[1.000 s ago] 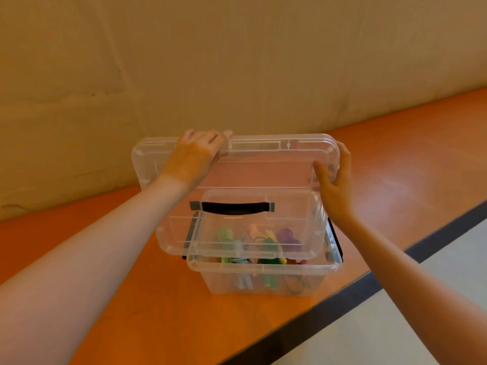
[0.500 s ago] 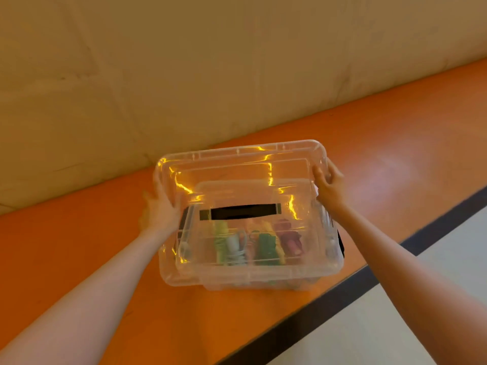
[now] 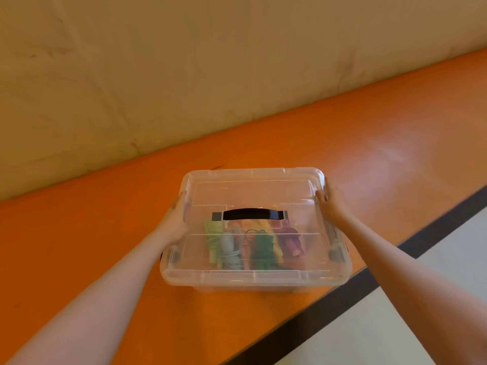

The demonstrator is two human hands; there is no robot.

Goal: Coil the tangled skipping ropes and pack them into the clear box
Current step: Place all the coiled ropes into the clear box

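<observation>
The clear box (image 3: pixel 253 281) stands on the orange desk (image 3: pixel 79 233) with the coiled ropes (image 3: pixel 250 246) inside and the lid (image 3: pixel 253 191) on top. The left hand (image 3: pixel 172 222) and right hand (image 3: pixel 330 206) grip the lid's side edges, fingers curled. To close it well, press evenly on both sides until the rim seats
</observation>
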